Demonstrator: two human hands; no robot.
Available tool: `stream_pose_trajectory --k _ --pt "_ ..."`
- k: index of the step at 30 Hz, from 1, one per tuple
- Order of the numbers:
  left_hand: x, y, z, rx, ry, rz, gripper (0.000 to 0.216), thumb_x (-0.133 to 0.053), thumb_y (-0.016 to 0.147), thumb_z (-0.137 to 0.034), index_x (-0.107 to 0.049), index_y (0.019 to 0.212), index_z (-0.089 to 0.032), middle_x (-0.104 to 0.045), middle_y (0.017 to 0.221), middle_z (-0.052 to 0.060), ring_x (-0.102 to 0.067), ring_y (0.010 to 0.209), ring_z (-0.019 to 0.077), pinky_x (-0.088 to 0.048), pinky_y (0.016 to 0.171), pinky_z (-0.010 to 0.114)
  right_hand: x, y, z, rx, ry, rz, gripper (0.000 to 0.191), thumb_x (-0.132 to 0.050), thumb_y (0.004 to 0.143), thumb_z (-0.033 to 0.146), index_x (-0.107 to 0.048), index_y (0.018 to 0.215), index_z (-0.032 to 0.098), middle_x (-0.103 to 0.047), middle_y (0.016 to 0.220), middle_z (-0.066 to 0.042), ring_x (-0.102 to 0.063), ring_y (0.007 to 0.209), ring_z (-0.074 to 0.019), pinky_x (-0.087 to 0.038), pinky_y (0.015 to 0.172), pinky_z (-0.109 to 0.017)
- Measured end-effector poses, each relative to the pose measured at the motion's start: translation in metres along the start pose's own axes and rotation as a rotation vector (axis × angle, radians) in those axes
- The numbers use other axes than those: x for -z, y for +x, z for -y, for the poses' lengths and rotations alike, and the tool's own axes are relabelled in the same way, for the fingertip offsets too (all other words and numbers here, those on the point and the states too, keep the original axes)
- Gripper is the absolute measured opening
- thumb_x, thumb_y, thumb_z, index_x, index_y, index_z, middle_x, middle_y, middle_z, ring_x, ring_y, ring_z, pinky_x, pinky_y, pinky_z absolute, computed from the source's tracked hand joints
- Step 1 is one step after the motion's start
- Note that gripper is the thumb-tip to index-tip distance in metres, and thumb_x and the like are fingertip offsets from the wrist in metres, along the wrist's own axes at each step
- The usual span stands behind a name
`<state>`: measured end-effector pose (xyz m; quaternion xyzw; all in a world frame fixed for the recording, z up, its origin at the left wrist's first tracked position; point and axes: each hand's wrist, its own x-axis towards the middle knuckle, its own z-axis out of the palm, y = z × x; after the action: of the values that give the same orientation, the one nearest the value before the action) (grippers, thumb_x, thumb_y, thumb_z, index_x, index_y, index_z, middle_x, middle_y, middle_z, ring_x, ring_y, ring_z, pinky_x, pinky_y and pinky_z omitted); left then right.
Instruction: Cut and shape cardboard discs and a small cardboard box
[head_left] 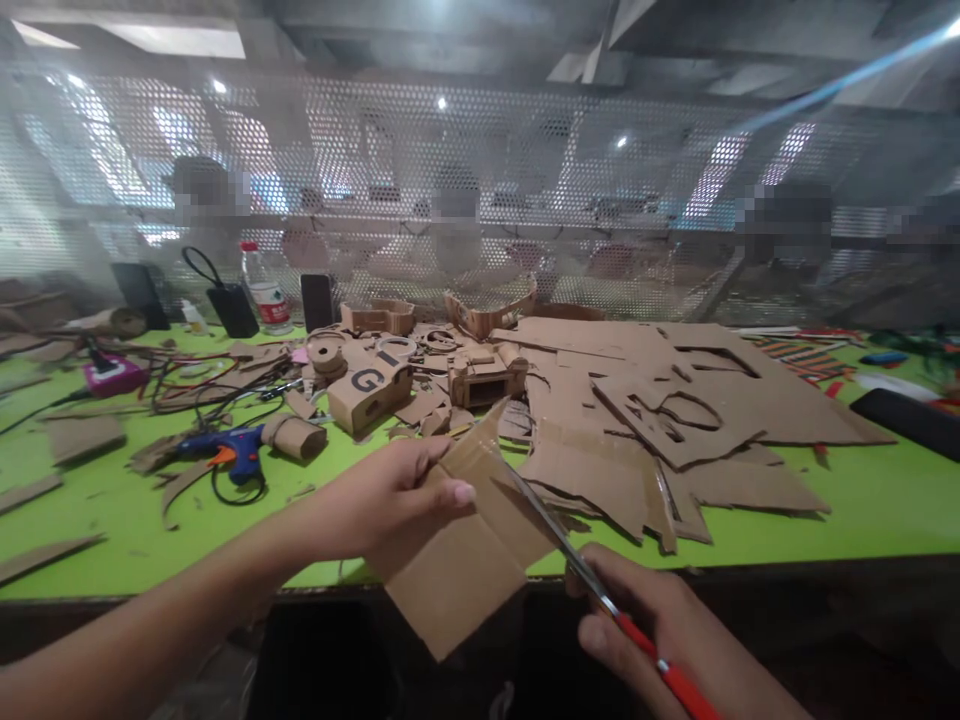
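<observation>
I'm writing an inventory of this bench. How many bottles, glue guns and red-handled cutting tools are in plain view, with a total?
Bottles: 2, a large red-capped bottle and a small bottle
Glue guns: 1
Red-handled cutting tools: 1, in the right hand
Total: 4

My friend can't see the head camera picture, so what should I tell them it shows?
A left hand holds a creased cardboard piece while the right hand holds red-handled scissors against it. Beyond, cardboard scraps, a blue glue gun and a red-capped bottle sit on a bright green table.
</observation>
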<state>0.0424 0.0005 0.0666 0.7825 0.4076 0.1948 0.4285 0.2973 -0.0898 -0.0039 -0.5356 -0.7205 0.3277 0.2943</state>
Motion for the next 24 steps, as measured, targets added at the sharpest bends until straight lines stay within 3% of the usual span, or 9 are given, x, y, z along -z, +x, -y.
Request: stream_pose_trajectory --k 3,6,9,11,14,17,20,24 --pt "0.000 -0.001 -0.004 0.045 -0.004 -0.043 0.034 -0.057 0.086 -0.052 -0.060 0.082 -0.018 -0.069 0.087 0.004 -0.066 0.080 0.0231 -0.050 0.063 0.026 0.000 0.000 0.003 -0.041 -0.082 -0.100 0.025 -0.054 0.088 0.045 -0.060 0.082 0.021 -0.047 0.061 0.005 -0.041 0.056 -0.0120 -0.035 0.054 -0.023" --pt "0.000 -0.003 -0.004 0.093 0.032 -0.095 0.042 -0.055 0.086 -0.058 -0.057 0.075 -0.018 -0.065 0.078 0.004 -0.064 0.072 0.0211 -0.044 0.055 0.024 -0.003 -0.001 0.002 -0.041 -0.096 -0.125 0.025 -0.056 0.088 0.044 -0.065 0.086 0.021 -0.058 0.064 0.002 -0.052 0.059 -0.0146 -0.043 0.056 -0.022" --pt "-0.003 -0.005 -0.002 0.080 0.046 -0.055 0.041 -0.053 0.088 -0.058 -0.058 0.080 -0.018 -0.067 0.083 0.004 -0.064 0.076 0.0214 -0.045 0.058 0.024 -0.008 0.001 0.004 -0.007 -0.075 -0.144 0.031 -0.057 0.087 0.047 -0.068 0.102 0.021 -0.073 0.088 -0.006 -0.067 0.080 -0.0213 -0.053 0.070 -0.025" --pt "-0.005 -0.006 -0.001 0.085 0.059 -0.008 0.039 -0.051 0.088 -0.057 -0.058 0.083 -0.018 -0.067 0.086 0.004 -0.064 0.079 0.0219 -0.047 0.061 0.025 -0.012 0.003 0.008 0.012 -0.041 -0.164 0.036 -0.055 0.088 0.046 -0.068 0.111 0.021 -0.074 0.100 -0.009 -0.069 0.092 -0.0236 -0.054 0.079 -0.027" --pt "-0.005 -0.007 0.000 0.117 0.104 -0.002 0.039 -0.050 0.088 -0.057 -0.056 0.081 -0.018 -0.065 0.084 0.004 -0.063 0.078 0.0223 -0.045 0.060 0.026 -0.016 0.009 0.009 0.011 0.003 -0.122 0.033 -0.046 0.091 0.043 -0.069 0.095 0.019 -0.072 0.083 -0.006 -0.068 0.075 -0.0197 -0.053 0.070 -0.025" --pt "0.000 -0.006 0.004 0.130 0.119 -0.026 0.041 -0.050 0.087 -0.058 -0.056 0.079 -0.018 -0.064 0.081 0.004 -0.062 0.076 0.0219 -0.044 0.059 0.026 -0.020 0.016 0.002 0.015 0.003 -0.131 0.033 -0.049 0.091 0.044 -0.068 0.084 0.018 -0.067 0.069 -0.003 -0.062 0.062 -0.0161 -0.050 0.061 -0.023" --pt "0.004 -0.002 0.007 0.114 0.074 -0.018 0.041 -0.053 0.087 -0.058 -0.057 0.080 -0.018 -0.064 0.082 0.003 -0.062 0.075 0.0202 -0.043 0.059 0.025 -0.024 0.024 -0.006 0.030 0.019 -0.151 0.030 -0.055 0.089 0.043 -0.071 0.087 0.017 -0.067 0.066 -0.001 -0.061 0.060 -0.0150 -0.048 0.057 -0.021" --pt "0.000 0.003 0.006 0.146 0.013 0.122 0.039 -0.057 0.086 -0.057 -0.059 0.083 -0.018 -0.065 0.081 0.002 -0.061 0.073 0.0192 -0.043 0.057 0.024 -0.024 0.036 -0.008 0.046 0.040 -0.134 0.030 -0.058 0.085 0.043 -0.073 0.089 0.017 -0.069 0.071 -0.002 -0.064 0.066 -0.0181 -0.051 0.061 -0.023"
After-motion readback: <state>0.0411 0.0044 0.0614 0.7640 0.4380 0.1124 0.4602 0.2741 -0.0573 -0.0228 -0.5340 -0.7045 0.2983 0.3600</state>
